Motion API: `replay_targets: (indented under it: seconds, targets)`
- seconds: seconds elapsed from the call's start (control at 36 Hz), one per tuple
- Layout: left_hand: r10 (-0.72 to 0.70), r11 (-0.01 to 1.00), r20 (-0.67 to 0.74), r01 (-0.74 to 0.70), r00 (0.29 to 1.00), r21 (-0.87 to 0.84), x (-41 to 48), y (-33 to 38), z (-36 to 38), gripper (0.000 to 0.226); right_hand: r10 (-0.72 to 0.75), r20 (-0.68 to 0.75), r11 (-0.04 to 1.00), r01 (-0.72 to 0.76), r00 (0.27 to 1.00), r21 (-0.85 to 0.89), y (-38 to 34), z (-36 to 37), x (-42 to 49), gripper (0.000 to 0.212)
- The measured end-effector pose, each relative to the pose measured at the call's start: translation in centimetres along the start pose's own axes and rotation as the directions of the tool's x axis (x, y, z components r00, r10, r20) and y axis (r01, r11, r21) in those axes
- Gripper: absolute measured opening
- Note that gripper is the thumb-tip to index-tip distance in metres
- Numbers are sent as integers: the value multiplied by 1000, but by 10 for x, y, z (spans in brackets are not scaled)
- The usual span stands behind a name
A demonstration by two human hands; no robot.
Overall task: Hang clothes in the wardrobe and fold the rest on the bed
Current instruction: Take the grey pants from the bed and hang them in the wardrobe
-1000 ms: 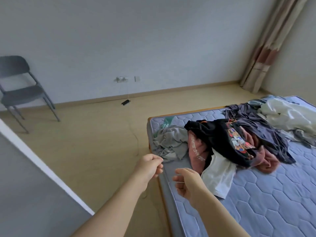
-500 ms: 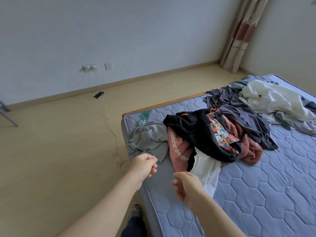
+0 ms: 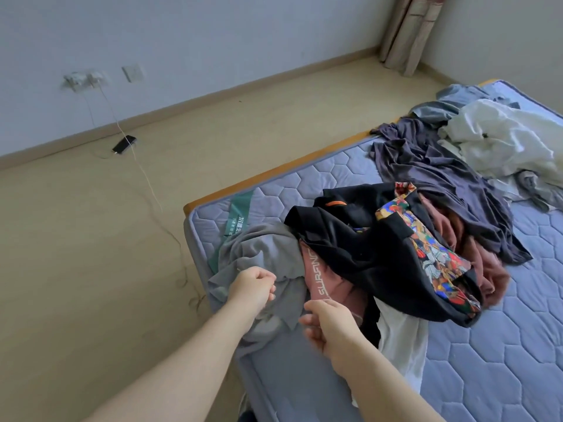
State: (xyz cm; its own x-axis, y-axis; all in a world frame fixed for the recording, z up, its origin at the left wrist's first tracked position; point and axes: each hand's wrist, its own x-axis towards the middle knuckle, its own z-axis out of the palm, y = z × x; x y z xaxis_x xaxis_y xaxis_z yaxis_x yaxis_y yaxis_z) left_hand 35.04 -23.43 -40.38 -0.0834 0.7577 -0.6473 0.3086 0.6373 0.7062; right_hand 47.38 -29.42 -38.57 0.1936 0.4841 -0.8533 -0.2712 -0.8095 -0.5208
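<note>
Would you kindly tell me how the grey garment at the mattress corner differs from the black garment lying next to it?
The grey garment is plain, while the black garment carries a multicoloured printed panel. The grey garment lies low at the corner of the mattress; the black garment is heaped higher, draped over a pink garment. The black garment's edge overlaps the grey garment. Both are crumpled and unfolded.
</note>
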Motion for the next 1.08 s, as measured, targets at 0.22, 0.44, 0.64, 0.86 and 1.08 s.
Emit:
replay_targets:
  seconds: [0.22,0.44,0.64,0.86,1.08]
  targets:
    - [96,911,9,-91,995,402,85,3,5,13,92,-46,996,-92,995,9,-12,12,49,10]
    - [134,591,210,-248,968,767,153,-7,30,89,148,-91,989,-146,985,33,-8,7,91,12]
    - [-63,622,263,-168,963,765,175,-33,45,85,171,-110,984,-165,979,60,6,3,102,11]
    - [-61,765,234,-105,970,635,141,-31,33,18,152,-113,987,-145,982,70,22,-7,83,12]
    - [-35,910,170,-38,985,412,59,-14,24,25,63,-62,996,-58,996,70,29,-27,27,11]
